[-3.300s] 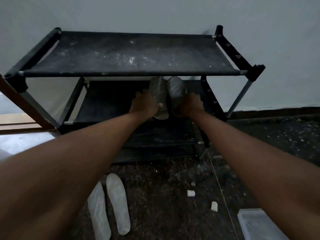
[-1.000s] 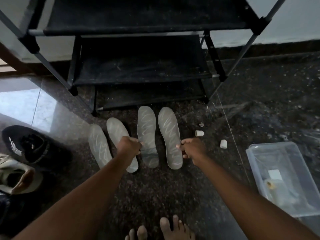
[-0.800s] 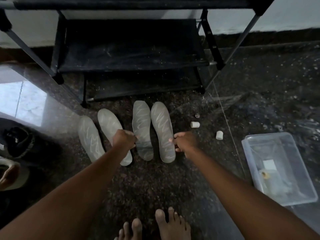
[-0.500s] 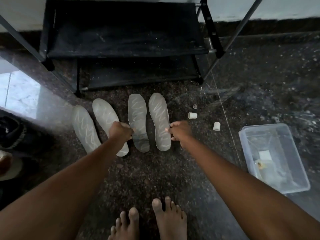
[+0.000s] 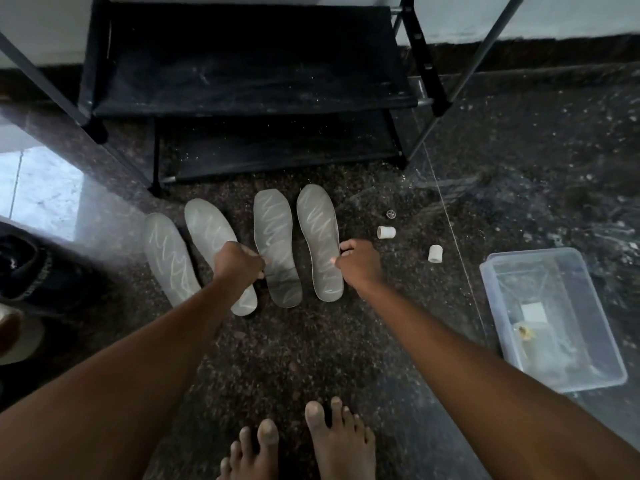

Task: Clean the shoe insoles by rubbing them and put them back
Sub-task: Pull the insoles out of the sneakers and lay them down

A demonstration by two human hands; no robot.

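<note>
1. Insoles (image 5: 273, 230), four of them, lie flat on the dark speckled floor (image 5: 311, 348) just in front of the black shoe rack (image 5: 242, 64), side by side with their toes toward it.
2. Each is pale grey and faintly see-through, with white zigzag scribbles running down its length.
3. Your left hand (image 5: 237, 263) is curled and pinches the left edge of the third insole (image 5: 275, 244). It also covers the middle of the second insole (image 5: 207, 230). The far-left insole (image 5: 169, 258) lies apart from both hands.
4. Your right hand (image 5: 358, 266) is curled too, with its thumb and fingers nipping the right edge of the fourth insole (image 5: 318, 237).
5. Your knuckles hide how far the fingers reach under either edge.
6. Dark shoes (image 5: 20, 268) at the left are cut off by the frame.
7. The contents of the clear plastic box (image 5: 512, 271) on the right are hard to make out.
8. Two small white cylinders (image 5: 386, 232) lie on the floor between that box and the fourth insole.
</note>
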